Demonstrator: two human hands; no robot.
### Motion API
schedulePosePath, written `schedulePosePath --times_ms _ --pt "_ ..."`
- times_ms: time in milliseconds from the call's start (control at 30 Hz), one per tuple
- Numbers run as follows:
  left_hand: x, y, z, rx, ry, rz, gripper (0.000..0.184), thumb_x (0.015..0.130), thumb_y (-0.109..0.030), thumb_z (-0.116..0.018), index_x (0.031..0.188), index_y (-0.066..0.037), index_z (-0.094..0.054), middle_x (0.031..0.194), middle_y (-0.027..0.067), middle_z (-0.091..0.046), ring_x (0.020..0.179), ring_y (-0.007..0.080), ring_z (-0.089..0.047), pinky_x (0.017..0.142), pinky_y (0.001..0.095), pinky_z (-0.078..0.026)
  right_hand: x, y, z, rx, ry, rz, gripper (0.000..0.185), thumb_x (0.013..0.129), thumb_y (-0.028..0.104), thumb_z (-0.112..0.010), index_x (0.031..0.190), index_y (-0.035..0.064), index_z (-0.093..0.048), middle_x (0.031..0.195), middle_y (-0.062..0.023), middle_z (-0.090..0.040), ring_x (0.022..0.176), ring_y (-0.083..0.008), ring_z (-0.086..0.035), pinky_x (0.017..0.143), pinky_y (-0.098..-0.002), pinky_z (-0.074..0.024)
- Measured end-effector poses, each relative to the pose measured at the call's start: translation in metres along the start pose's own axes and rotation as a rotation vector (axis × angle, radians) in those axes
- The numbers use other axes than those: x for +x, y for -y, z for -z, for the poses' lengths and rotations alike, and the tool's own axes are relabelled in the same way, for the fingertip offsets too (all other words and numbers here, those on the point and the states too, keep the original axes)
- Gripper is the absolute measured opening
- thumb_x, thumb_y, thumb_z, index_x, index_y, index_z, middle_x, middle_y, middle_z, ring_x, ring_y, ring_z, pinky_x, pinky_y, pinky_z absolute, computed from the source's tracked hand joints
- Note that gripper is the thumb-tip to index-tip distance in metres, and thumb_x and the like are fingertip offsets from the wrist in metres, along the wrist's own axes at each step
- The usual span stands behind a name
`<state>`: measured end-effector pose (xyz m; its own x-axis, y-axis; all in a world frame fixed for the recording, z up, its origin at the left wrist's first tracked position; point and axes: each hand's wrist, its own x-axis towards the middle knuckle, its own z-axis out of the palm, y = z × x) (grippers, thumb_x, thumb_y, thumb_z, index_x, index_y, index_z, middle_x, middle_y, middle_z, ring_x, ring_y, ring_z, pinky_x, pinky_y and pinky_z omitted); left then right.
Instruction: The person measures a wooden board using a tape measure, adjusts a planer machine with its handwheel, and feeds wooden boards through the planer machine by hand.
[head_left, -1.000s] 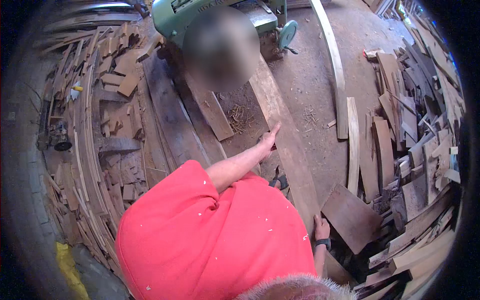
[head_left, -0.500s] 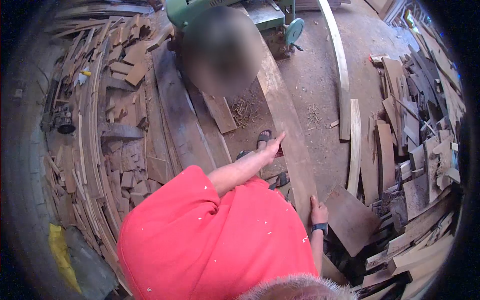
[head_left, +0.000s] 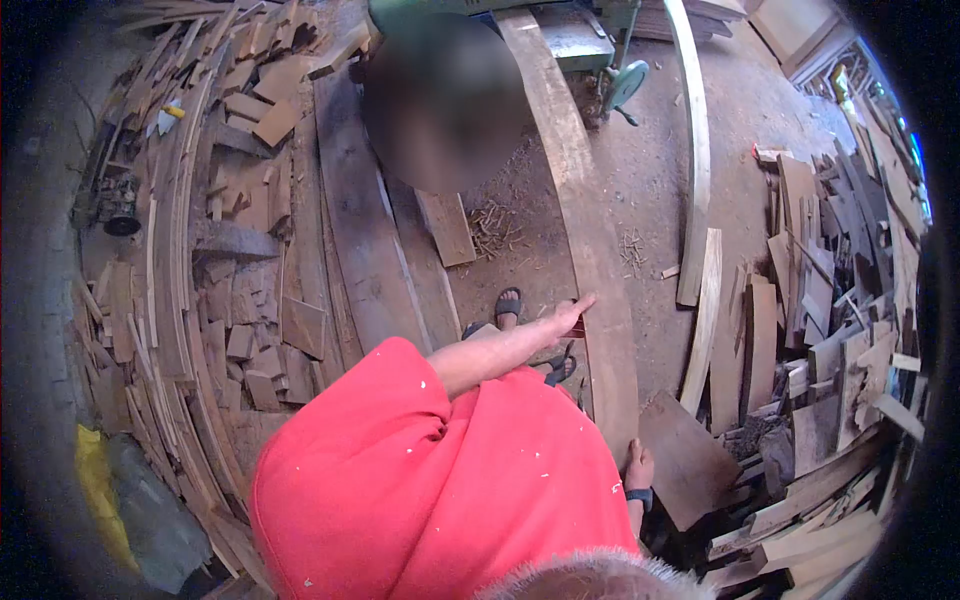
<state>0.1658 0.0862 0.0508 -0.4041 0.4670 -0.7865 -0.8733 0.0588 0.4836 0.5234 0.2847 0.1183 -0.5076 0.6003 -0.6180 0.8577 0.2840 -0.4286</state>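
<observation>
A long wooden plank [head_left: 600, 300] runs from near my body away to a green machine [head_left: 590, 40]. My left hand [head_left: 573, 314] grips the plank's left edge partway along, with part of the hand over the edge and its underside hidden. Nearer my body, my right hand [head_left: 640, 468], with a dark watch on its wrist, holds the plank's right edge close to its near end. The fingers under the wood are hidden. Red cloth [head_left: 450, 480] covers my torso and left upper arm.
A green handwheel [head_left: 627, 85] juts from the machine. Offcut piles [head_left: 270, 200] line the left, and scrap boards [head_left: 830, 400] crowd the right. A pale board [head_left: 690, 150] lies right of the plank. Wood chips [head_left: 495, 232] litter the floor. A round blur hides part of the machine.
The whole scene has shifted down and to the right in view. Both hands stay on the plank; they appear slightly lower in the picture.
</observation>
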Motion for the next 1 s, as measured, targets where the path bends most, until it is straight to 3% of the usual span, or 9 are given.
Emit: schedulePosePath --times_ms 100,200,433,500,633,733,800,1000 --pt "0.001 -0.004 0.004 0.044 -0.004 -0.015 0.065 0.086 -0.064 -0.061 0.119 -0.008 -0.062 0.11 0.0062 -0.068 0.095 0.0193 -0.066 0.087 0.039 -0.053 0.024 -0.059 -0.02 0.076 0.086 -0.019 0.056 0.096 0.049 -0.055 0.088 -0.0056 -0.066 0.084 -0.0245 -0.066 0.081 -0.0326 -0.062 0.074 -0.0422 -0.0459" --pt "-0.004 -0.018 0.002 0.047 -0.002 -0.042 0.064 0.087 -0.063 -0.061 0.117 -0.007 -0.062 0.107 0.006 -0.068 0.095 0.0192 -0.066 0.088 0.038 -0.052 0.018 -0.026 -0.015 0.048 0.053 0.058 0.058 0.096 0.049 -0.053 0.089 -0.0079 -0.064 0.084 -0.025 -0.066 0.08 -0.0336 -0.061 0.074 -0.0428 -0.045" --pt "0.002 -0.031 0.01 -0.022 0.056 -0.052 0.064 0.088 -0.062 -0.061 0.118 -0.005 -0.06 0.104 0.0065 -0.068 0.095 0.0193 -0.066 0.089 0.0366 -0.052 0.033 -0.017 -0.023 0.068 0.039 0.015 0.059 0.097 0.049 -0.05 0.095 -0.0081 -0.066 0.086 -0.0251 -0.066 0.081 -0.0327 -0.061 0.075 -0.0431 -0.0451" --pt "0.004 -0.031 0.01 0.013 0.052 -0.064 0.062 0.087 -0.062 -0.062 0.115 -0.007 -0.06 0.102 0.0046 -0.068 0.091 0.0179 -0.066 0.087 0.0365 -0.052 0.04 -0.017 -0.029 0.206 0.053 0.01 0.053 0.098 0.048 -0.053 0.081 -0.0022 -0.062 0.074 -0.0006 -0.057 0.071 -0.0145 -0.048 0.065 -0.0337 -0.0394" --pt "0.004 -0.028 0.01 -0.036 0.047 -0.06 0.058 0.086 -0.062 -0.064 0.11 -0.01 -0.061 0.097 0.0026 -0.068 0.087 0.0163 -0.066 0.082 0.0351 -0.052 0.044 -0.007 -0.036 0.38 0.036 -0.027 0.053 0.098 0.046 -0.053 0.087 -0.0043 -0.065 0.079 -0.0009 -0.06 0.074 -0.0149 -0.051 0.07 -0.0329 -0.0431" --pt "-0.005 -0.035 0.009 0.006 0.017 -0.063 0.057 0.086 -0.063 -0.063 0.109 -0.01 -0.062 0.096 0.0027 -0.068 0.087 0.0162 -0.066 0.081 0.0346 -0.052 0.047 0.014 -0.031 0.273 0.056 0.061 0.056 0.099 0.047 -0.051 0.093 -0.0055 -0.067 0.086 -0.0056 -0.065 0.08 -0.0161 -0.055 0.077 -0.0329 -0.0452" --pt "-0.003 -0.033 0.01 0.001 0.028 -0.055 0.058 0.086 -0.063 -0.063 0.108 -0.011 -0.062 0.096 0.0025 -0.068 0.087 0.0163 -0.066 0.081 0.0346 -0.052 0.039 0.039 -0.024 0.127 0.023 0.098 0.061 0.098 0.05 -0.048 0.092 -0.0079 -0.065 0.082 -0.0212 -0.066 0.078 -0.0308 -0.06 0.075 -0.0414 -0.0451" --pt "0.003 -0.031 0.011 -0.016 0.053 -0.05 0.059 0.086 -0.066 -0.06 0.107 -0.011 -0.062 0.095 0.0018 -0.068 0.086 0.0158 -0.066 0.081 0.0344 -0.052 0.054 0.046 -0.034 0.108 -0.006 0.112 0.061 0.099 0.05 -0.047 0.091 -0.0077 -0.065 0.086 -0.027 -0.065 0.08 -0.0396 -0.06 0.074 -0.0452 -0.0444"
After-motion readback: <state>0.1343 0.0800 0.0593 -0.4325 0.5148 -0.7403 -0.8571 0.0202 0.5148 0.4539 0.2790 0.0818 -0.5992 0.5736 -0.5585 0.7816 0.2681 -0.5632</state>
